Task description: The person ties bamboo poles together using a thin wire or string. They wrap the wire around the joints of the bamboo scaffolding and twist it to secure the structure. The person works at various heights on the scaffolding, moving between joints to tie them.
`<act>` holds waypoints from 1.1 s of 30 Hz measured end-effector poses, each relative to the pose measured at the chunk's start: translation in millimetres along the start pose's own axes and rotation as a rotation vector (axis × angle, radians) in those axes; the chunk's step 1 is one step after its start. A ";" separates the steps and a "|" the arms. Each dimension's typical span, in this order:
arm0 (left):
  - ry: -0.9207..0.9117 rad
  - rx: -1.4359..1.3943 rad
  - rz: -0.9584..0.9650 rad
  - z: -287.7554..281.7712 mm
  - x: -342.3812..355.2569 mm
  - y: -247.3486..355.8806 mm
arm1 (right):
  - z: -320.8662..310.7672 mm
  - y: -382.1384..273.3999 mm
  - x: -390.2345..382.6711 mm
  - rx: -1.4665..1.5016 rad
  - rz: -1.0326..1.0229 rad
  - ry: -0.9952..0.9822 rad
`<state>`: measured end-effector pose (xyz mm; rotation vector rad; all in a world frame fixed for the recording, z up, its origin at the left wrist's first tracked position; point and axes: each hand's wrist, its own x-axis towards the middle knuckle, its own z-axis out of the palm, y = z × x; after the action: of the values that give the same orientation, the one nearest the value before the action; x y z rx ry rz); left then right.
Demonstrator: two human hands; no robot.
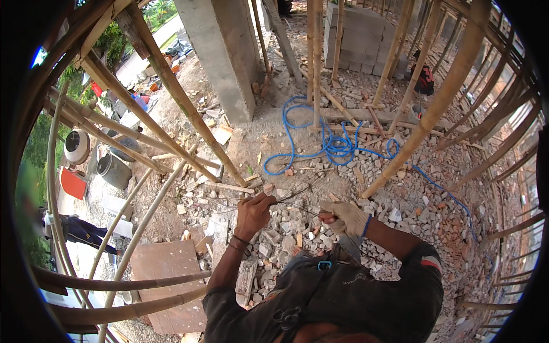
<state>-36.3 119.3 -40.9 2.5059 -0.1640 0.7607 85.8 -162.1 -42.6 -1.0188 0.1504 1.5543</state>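
Observation:
Thin dark wires (299, 207) stretch between my two hands, and several strands fan out beyond them over the rubble. My bare left hand (254, 216) is closed around one end of the wires, with a dark band on its wrist. A pale work glove (353, 216) with a blue cuff covers my right hand (343, 217). Its fingers pinch the other end, and bare fingertips show past the glove. Both hands are in front of my body, a short way apart. How many strands each hand holds is too fine to tell.
Broken rubble (394, 228) covers the ground. A blue hose (340, 146) lies coiled ahead, near a concrete column (220, 57). Bamboo poles (429, 114) stand around me. Grey blocks (363, 43) are stacked at the back; a brown board (166, 280) and buckets (114, 170) lie left. Another person's legs (86, 231) show far left.

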 end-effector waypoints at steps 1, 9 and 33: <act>-0.014 0.049 0.071 2.0 -3.0 -0.2 | -10.1 5.9 5.3 -0.008 0.029 -0.016; -0.157 -0.230 -0.333 45.7 -37.5 -11.5 | -8.1 21.9 12.4 -1.382 -0.772 0.460; -0.105 -0.173 -0.094 5.7 -9.1 28.2 | 3.9 27.4 -8.0 -0.157 -0.064 -0.131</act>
<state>-48.3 91.9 -37.6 2.3713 -0.1408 0.5533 59.6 -173.4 -46.8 -1.0300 -0.0956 1.5869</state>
